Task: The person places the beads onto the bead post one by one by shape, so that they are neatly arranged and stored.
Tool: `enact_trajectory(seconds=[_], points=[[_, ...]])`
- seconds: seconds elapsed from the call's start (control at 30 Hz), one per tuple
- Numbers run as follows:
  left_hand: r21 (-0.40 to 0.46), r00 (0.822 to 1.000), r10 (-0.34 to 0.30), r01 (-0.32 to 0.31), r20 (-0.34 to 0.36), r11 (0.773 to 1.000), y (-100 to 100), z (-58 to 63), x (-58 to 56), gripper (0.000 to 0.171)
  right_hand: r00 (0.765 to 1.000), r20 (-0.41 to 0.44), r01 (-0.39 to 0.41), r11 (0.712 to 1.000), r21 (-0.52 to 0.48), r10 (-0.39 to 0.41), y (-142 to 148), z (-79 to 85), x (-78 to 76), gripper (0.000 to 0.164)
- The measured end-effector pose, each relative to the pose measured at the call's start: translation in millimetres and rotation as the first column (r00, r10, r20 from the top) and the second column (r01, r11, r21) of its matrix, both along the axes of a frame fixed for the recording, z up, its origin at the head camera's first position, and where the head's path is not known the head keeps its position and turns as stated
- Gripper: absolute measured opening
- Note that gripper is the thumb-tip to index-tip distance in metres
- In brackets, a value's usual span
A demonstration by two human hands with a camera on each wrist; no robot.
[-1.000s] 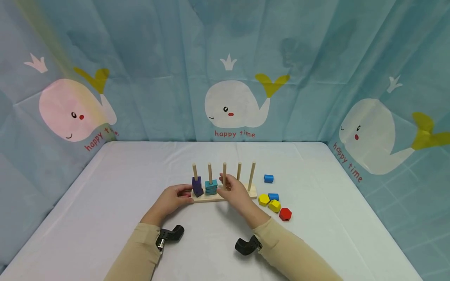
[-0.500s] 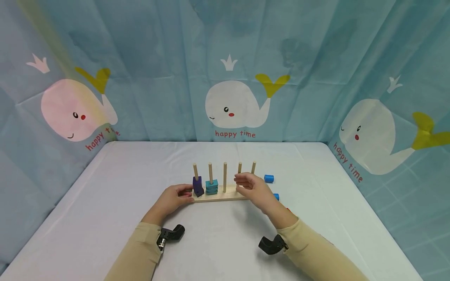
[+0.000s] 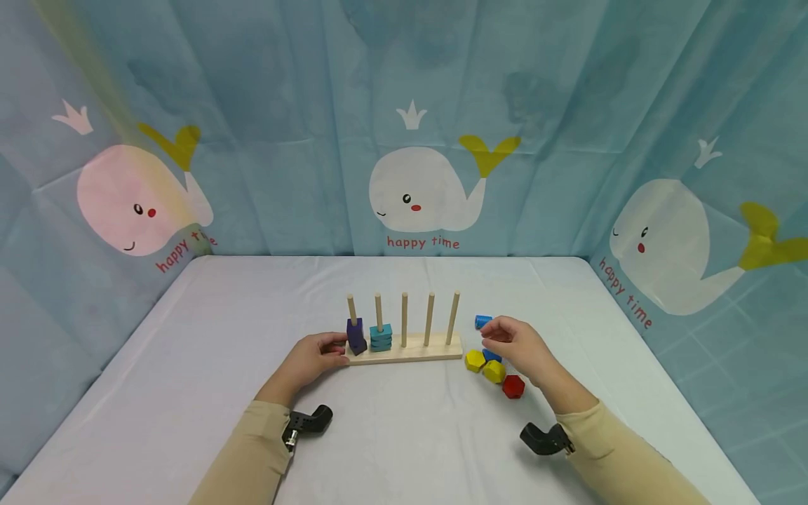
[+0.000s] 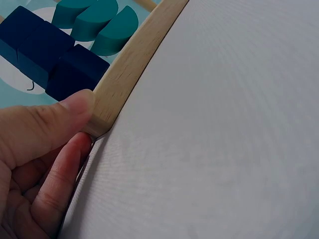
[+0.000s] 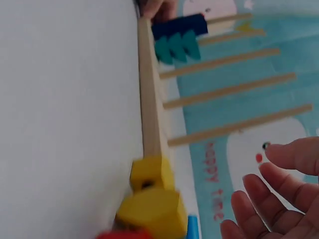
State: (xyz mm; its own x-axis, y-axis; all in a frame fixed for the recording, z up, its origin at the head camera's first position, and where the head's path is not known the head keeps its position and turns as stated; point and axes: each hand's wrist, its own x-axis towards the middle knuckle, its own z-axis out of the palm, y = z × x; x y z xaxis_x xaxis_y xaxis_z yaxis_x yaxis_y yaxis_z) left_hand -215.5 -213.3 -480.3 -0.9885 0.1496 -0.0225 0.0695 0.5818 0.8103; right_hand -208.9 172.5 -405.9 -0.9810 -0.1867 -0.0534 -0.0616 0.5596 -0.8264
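Observation:
A wooden peg board [image 3: 429, 348] with several upright pegs lies on the white table. Dark purple-blue blocks [image 3: 356, 335] are stacked on its leftmost peg, and teal half-round blocks [image 3: 381, 339] on the peg beside it. My left hand [image 3: 314, 361] holds the board's left end; in the left wrist view the thumb [image 4: 75, 107] lies on its corner with a fingertip low against the end. My right hand [image 3: 520, 347] hovers over the loose blocks at the right, fingers loosely bent and nothing between them, partly covering a blue cylinder [image 3: 482, 321] and a second blue piece [image 3: 492, 355].
Two yellow hexagonal blocks [image 3: 494, 372] and a red hexagonal block [image 3: 513, 386] lie right of the board. A light blue curtain [image 3: 284, 140] printed with whales surrounds the table's back and sides. Black camera mounts [image 3: 546, 440] sit at both wrists.
My right hand has moved from the board's middle pegs rightward to above the loose blocks, uncovering the three right-hand pegs. My left hand stays at the board's end.

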Motion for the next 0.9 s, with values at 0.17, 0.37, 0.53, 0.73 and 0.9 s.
enact_trajectory(seconds=[0.17, 0.37, 0.53, 0.73, 0.9], points=[[0.000, 1.000, -0.004, 0.004, 0.002, 1.000, 0, -0.3, -0.1, 0.050, 0.998, 0.057, 0.026, 0.997, 0.074, -0.030, 25, -6.2, 3.6, 0.021], [-0.003, 1.000, -0.004, 0.004, -0.002, 1.000, 1, 0.1, 0.8, 0.050, 0.989, 0.146, 0.004, 0.991, 0.136, -0.025, 48, -19.8, 9.8, 0.023], [-0.013, 1.000, 0.007, -0.007, 0.000, 1.000, 1, 0.6, 0.4, 0.049, 0.975, 0.219, -0.012, 0.987, 0.163, -0.025, 56, -28.2, 16.1, 0.027], [-0.014, 1.000, 0.018, -0.018, 0.009, 1.000, 2, -0.9, -0.7, 0.049, 0.974, 0.227, -0.032, 0.983, 0.181, -0.010, 55, -30.4, 22.0, 0.024], [-0.002, 1.000, 0.016, -0.016, 0.021, 1.000, 1, -1.7, -0.8, 0.050, 0.975, 0.221, -0.041, 0.977, 0.207, -0.006, 53, -29.8, 23.5, 0.022]])
